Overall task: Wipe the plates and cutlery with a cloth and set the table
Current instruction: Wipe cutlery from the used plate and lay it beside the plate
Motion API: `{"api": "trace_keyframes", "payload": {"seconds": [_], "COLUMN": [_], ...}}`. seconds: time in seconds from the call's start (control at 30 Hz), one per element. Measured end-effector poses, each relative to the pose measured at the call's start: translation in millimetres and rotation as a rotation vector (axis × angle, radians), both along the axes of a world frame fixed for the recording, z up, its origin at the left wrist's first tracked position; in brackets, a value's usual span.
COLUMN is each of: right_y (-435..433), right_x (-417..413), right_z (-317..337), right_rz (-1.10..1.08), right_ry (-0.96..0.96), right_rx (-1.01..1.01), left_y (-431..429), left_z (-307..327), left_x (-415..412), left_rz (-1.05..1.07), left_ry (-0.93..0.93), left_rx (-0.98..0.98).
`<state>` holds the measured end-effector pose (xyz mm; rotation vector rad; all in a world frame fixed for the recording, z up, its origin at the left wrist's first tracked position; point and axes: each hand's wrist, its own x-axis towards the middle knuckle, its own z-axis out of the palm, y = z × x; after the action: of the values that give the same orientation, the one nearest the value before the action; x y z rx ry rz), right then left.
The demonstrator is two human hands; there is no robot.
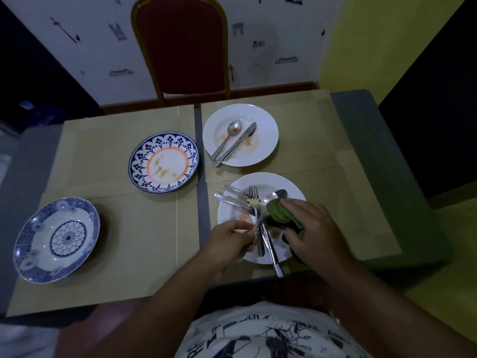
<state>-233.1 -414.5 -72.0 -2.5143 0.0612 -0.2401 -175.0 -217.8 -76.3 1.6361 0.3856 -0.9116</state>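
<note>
A white plate (pixel 294 195) near me on the right carries several forks, knives and spoons (pixel 254 197). My left hand (pixel 231 241) pinches the handle of one piece of cutlery (pixel 258 223) over this plate. My right hand (pixel 315 231) grips a green cloth (pixel 280 211) wrapped round that piece's far end. Behind it, a second white plate (pixel 263 153) with food stains holds a spoon (pixel 229 136) and a knife (pixel 240 142). A blue-patterned plate with an orange ring (pixel 144 161) lies mid-table, stained. A blue-and-white deep plate (pixel 33 244) sits at the near left.
The table (pixel 129 241) is covered with tan paper sheets, a grey gap running down the middle. A red chair with a gold frame (pixel 180 45) stands at the far side. The table's front edge lies just ahead of my torso.
</note>
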Motion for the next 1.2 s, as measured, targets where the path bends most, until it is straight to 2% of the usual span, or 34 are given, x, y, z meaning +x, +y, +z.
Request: {"api": "trace_keyframes", "payload": {"seconds": [0.1,0.2,0.3,0.4,0.5,0.6,0.73,0.9,1.03,1.13,1.2], "right_y": [8,20,20,19,41,45,39,50,71,82,81], "right_x": [9,10,19,28,19,26,45,43,33,32,37], "right_z": [-1,-7,-17,-15,-9,-8,-8,10,21,14,4], "right_rz": [0.058,0.232,0.31,0.219,0.293,0.331,0.169,-0.087,0.082,0.279,0.244], "right_ry": [-0.047,-0.021,-0.012,0.024,-0.023,0.0,0.076,0.015,-0.032,-0.039,0.021], "right_rx": [-0.011,-0.11,-0.181,-0.158,-0.208,-0.217,-0.173,-0.032,-0.094,-0.208,-0.191], "left_y": [10,18,32,43,49,58,66,64,67,67,71], "left_z": [3,8,12,11,9,10,15,17,16,20,22], "left_x": [-6,-9,-10,-11,-8,-4,3,17,23,23,23], "left_rz": [0.035,0.086,0.14,0.156,0.17,0.098,0.003,0.048,-0.032,-0.048,-0.035], "left_ry": [0.071,0.154,0.24,0.265,0.267,0.234,0.191,0.14,0.033,0.01,0.03], "left_rx": [-0.155,-0.343,-0.412,-0.403,-0.403,-0.374,-0.284,-0.127,-0.064,-0.108,-0.138]}}
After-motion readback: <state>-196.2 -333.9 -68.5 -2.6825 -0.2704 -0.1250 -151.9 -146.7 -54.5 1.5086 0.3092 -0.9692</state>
